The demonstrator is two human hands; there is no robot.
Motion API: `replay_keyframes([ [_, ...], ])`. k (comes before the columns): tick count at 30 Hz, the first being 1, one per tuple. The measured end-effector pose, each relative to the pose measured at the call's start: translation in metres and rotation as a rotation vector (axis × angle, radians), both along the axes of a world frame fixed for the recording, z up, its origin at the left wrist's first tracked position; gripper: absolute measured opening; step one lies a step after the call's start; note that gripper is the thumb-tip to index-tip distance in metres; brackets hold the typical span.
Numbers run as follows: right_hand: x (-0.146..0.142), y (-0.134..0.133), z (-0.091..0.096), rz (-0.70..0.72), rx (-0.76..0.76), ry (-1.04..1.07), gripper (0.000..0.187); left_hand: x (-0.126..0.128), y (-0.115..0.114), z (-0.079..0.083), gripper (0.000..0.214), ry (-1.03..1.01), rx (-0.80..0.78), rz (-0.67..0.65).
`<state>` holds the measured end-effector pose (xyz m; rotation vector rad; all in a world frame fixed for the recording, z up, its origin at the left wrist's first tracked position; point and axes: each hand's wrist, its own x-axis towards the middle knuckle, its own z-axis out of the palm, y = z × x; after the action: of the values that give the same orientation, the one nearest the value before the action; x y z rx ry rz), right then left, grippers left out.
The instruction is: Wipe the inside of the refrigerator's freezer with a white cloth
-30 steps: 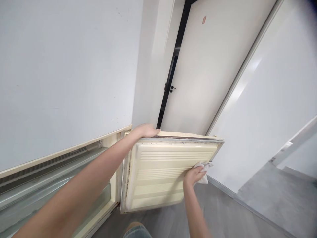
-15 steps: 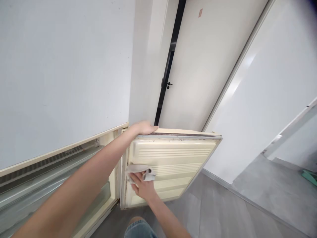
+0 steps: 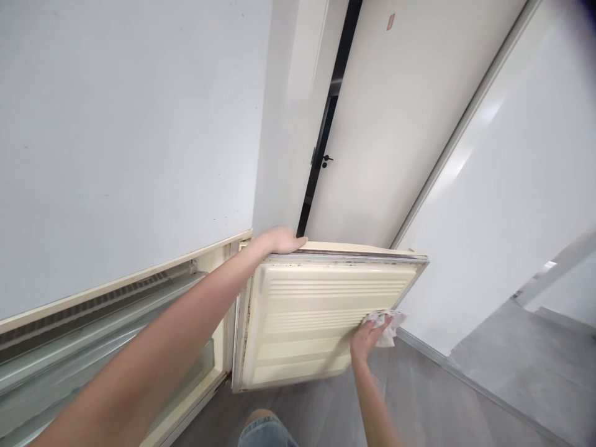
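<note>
A cream freezer door stands swung open, its ribbed inner panel facing me and dark grime along its gasket. My left hand grips the top edge of that door near the hinge side; the fingers curl behind it, partly hidden. Toward the door's free side, my right hand presses a pale cloth against the ribbed panel, and part of the cloth hangs past the edge. Left of the door, the open freezer compartment shows clear drawer fronts, partly covered by my left forearm.
The white top of the fridge fills the upper left. Behind the freezer door is a white room door with a black handle. Grey flooring lies below, and a white wall rises on the right.
My right hand has moved with the cloth from the hinge side of the panel across to its free edge. My left hand keeps its hold on the door's top edge.
</note>
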<state>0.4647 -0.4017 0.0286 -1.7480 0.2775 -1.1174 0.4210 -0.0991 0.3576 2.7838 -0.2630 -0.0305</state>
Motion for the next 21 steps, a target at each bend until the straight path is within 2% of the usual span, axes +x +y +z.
replay_keyframes([
  [1, -0.002, 0.005, 0.008, 0.006, 0.084, 0.024, 0.072, 0.000, 0.000, 0.000, 0.063, -0.002, 0.000, 0.001],
  [3, -0.013, 0.029, 0.016, 0.036, 0.120, 0.041, 0.070, 0.001, 0.000, -0.001, 0.064, -0.003, 0.000, 0.003],
  [6, -0.052, 0.093, 0.004, 0.158, -0.035, 0.027, 0.064, 0.002, 0.001, -0.001, 0.068, -0.002, -0.006, 0.006],
  [8, -0.084, 0.144, -0.014, 0.274, -0.340, -0.062, 0.062, 0.001, 0.001, -0.001, 0.068, 0.002, -0.010, 0.007],
  [10, -0.109, 0.186, -0.029, 0.493, -0.765, -0.144, 0.058, 0.000, 0.001, 0.000, 0.067, 0.009, -0.014, 0.006],
  [11, -0.116, 0.202, -0.034, 0.576, -0.916, -0.191, 0.058, 0.000, 0.001, 0.000, 0.065, 0.013, -0.015, 0.006],
  [12, -0.119, 0.214, -0.038, 0.610, -0.999, -0.236, 0.056, 0.000, 0.001, 0.000, 0.064, 0.016, -0.017, 0.007],
  [14, -0.116, 0.225, -0.043, 0.618, -1.067, -0.346, 0.051, 0.000, 0.001, 0.000, 0.061, 0.016, -0.017, 0.007],
  [16, -0.106, 0.221, -0.051, 0.597, -1.079, -0.423, 0.046, 0.000, 0.001, -0.001, 0.060, 0.011, -0.015, 0.007],
  [19, -0.089, 0.192, -0.073, 0.546, -1.094, -0.289, 0.040, 0.001, 0.002, -0.002, 0.060, 0.004, -0.013, 0.000],
  [21, -0.077, 0.163, -0.092, 0.417, -1.078, -0.156, 0.038, 0.000, 0.002, -0.001, 0.061, -0.001, -0.011, -0.008],
])
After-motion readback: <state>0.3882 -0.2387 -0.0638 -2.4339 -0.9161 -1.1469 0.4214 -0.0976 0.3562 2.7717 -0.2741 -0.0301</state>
